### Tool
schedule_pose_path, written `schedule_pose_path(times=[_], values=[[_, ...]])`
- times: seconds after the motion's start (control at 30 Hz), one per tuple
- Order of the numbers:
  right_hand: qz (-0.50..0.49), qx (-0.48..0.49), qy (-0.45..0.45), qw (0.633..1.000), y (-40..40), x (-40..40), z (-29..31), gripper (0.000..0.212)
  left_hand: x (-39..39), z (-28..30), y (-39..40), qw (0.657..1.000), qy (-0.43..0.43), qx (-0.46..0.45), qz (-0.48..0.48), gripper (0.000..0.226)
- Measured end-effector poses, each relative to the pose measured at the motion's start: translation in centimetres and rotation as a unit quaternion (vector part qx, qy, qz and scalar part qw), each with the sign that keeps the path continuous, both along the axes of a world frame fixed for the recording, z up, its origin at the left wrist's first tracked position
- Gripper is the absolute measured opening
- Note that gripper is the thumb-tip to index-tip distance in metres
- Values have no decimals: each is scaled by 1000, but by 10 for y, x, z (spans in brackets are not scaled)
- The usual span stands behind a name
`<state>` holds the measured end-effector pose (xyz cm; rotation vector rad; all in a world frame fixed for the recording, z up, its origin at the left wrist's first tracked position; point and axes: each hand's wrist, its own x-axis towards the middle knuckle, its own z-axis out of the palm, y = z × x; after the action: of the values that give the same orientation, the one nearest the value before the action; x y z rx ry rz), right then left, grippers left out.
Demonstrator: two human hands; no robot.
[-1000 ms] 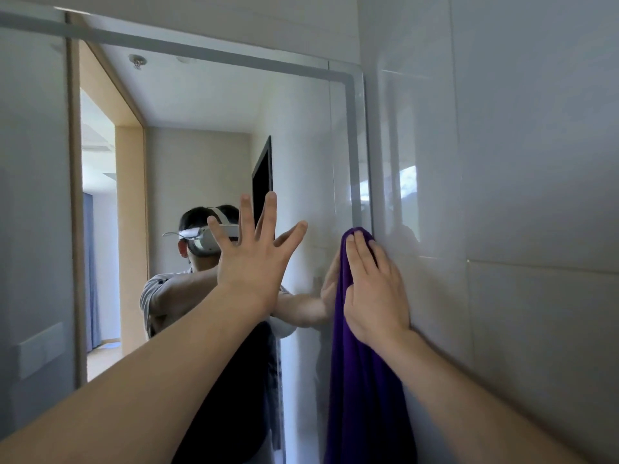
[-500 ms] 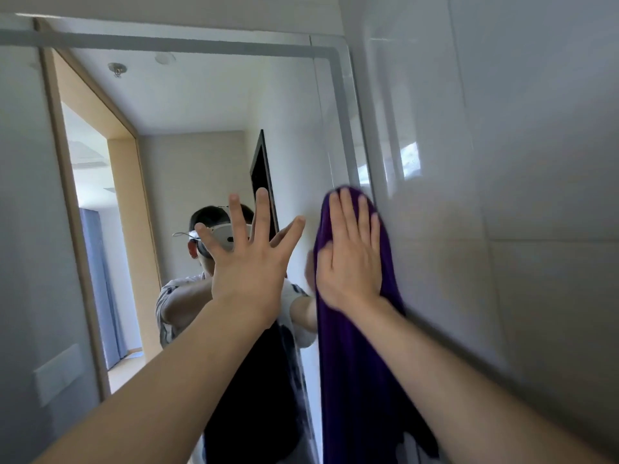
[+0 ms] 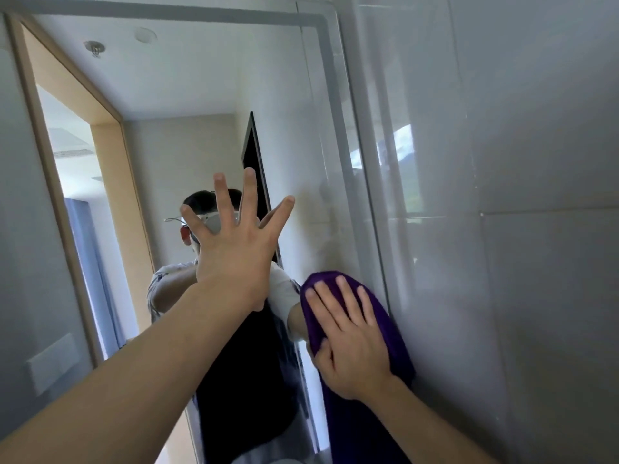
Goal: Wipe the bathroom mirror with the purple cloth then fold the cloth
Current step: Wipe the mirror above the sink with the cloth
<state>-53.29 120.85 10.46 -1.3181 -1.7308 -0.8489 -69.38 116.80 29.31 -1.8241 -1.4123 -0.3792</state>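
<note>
Left hand (image 3: 234, 252) raised at centre frame, fingers straight and spread wide, palm facing away, forearm running down to the lower left corner. Right hand (image 3: 348, 336) lower, right of centre, fingers straight and slightly fanned, pressed flat, thumb tucked at its left edge, forearm reaching to the lower right.

Purple cloth (image 3: 385, 316) hangs flat against the mirror (image 3: 284, 128) (right edge).

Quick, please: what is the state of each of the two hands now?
Left hand: open, fingers spread, holding nothing.
Right hand: open, flat fingers pressing the purple cloth against the mirror.
</note>
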Motion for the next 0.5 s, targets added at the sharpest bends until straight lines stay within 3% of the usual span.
schedule_pose_path(times=[0.27, 0.37, 0.5], values=[[-10, 36, 250, 968, 0, -7, 126, 81, 1, -1, -1, 1000, 6, 12, 3, 153], [10, 33, 178, 983, -7, -25, 121, 76, -1, -1, 0, 1000, 5, 8, 5, 156], [30, -6, 35, 999, -8, -10, 48, 79, -2, -2, 0, 1000, 4, 10, 0, 155]])
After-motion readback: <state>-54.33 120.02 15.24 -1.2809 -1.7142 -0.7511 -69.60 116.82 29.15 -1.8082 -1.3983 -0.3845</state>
